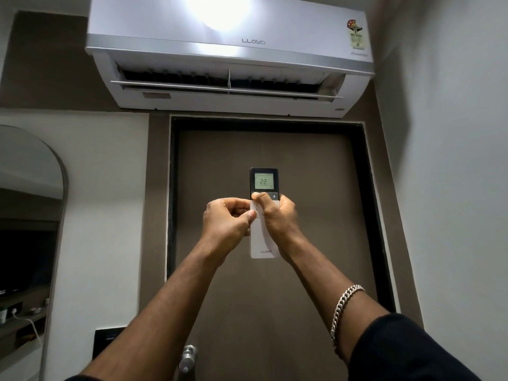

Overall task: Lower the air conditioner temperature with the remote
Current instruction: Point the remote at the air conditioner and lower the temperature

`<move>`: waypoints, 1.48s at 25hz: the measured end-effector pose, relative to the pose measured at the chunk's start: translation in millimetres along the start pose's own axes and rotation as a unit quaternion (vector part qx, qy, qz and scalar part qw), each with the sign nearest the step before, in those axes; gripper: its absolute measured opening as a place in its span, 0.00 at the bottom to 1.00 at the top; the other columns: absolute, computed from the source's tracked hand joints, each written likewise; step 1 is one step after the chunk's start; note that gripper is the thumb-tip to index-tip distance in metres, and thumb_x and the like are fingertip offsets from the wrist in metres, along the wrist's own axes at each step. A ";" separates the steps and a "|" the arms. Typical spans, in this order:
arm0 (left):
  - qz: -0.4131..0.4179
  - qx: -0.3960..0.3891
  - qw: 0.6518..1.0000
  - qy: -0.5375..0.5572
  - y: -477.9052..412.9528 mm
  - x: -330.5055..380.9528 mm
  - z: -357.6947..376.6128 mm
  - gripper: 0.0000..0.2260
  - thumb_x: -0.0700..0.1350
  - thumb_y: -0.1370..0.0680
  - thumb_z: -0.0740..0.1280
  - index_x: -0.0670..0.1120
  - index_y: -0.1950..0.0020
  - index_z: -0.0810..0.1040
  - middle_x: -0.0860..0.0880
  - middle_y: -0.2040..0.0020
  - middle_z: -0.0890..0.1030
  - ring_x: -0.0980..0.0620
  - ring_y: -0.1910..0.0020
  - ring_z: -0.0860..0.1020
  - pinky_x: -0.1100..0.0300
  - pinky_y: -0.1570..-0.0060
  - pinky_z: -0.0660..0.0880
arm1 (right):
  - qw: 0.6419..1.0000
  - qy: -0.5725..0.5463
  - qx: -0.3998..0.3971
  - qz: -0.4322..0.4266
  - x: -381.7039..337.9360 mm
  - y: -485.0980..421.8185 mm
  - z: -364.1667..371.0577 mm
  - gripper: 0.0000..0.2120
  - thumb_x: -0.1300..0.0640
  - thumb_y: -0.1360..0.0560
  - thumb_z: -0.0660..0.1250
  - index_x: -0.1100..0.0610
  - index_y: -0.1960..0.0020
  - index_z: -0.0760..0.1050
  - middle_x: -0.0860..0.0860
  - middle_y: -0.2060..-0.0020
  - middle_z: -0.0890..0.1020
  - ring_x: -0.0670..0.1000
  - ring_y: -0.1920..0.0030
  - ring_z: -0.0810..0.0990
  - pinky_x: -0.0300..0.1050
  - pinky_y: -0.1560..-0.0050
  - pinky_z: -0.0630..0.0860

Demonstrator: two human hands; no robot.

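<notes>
A white remote [263, 246] with a dark top is held upright in front of me, and its lit screen [263, 181] reads 22. My right hand [277, 215] wraps the remote's right side, its thumb lying on the button to the left of the plus key. My left hand [226, 220] grips the left edge with its thumb on the white face. High on the wall hangs the white air conditioner [228, 53], its louvre open, with a bright glare on its front.
A brown door [316, 204] in a black frame stands behind the remote, with a metal handle [188, 357] low down. An arched mirror [30, 215] is on the left wall. A white wall [453, 160] closes in on the right.
</notes>
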State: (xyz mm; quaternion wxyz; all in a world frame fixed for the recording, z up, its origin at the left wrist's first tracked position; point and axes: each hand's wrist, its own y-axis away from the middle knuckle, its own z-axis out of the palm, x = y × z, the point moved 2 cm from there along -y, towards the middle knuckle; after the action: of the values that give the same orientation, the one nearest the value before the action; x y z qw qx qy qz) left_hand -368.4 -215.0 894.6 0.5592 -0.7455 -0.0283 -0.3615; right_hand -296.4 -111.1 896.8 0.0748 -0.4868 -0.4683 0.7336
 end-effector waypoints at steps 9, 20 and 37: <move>0.006 0.006 1.000 0.005 -0.2 1.9 -4.0 0.10 0.43 0.26 0.72 0.39 0.48 0.82 0.43 0.51 0.85 0.46 0.52 0.85 0.49 0.56 0.84 | 1.000 -0.004 -0.014 -0.007 -3.4 -3.3 3.4 0.20 0.40 0.33 0.67 0.53 0.48 0.74 0.56 0.54 0.84 0.59 0.56 0.85 0.63 0.53 0.83; 0.012 0.000 1.000 0.003 -0.2 5.3 -5.8 0.10 0.43 0.26 0.72 0.39 0.48 0.82 0.43 0.52 0.85 0.46 0.52 0.85 0.50 0.56 0.84 | 1.000 0.003 -0.024 -0.016 -3.7 -4.6 2.3 0.20 0.41 0.31 0.66 0.54 0.47 0.74 0.56 0.54 0.84 0.57 0.57 0.85 0.52 0.58 0.82; 0.009 -0.001 1.000 0.008 2.0 6.8 -3.2 0.10 0.43 0.26 0.71 0.39 0.47 0.82 0.42 0.50 0.85 0.45 0.51 0.85 0.48 0.55 0.84 | 0.999 0.002 -0.030 -0.020 -5.0 -4.3 -0.3 0.20 0.41 0.31 0.66 0.53 0.46 0.73 0.56 0.54 0.83 0.58 0.56 0.85 0.58 0.54 0.83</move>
State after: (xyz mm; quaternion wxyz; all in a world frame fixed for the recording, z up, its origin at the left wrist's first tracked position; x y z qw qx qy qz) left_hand -364.2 -221.0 897.3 0.5620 -0.7435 -0.0164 -0.3621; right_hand -295.0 -111.4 903.3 0.0754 -0.4806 -0.4996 0.7167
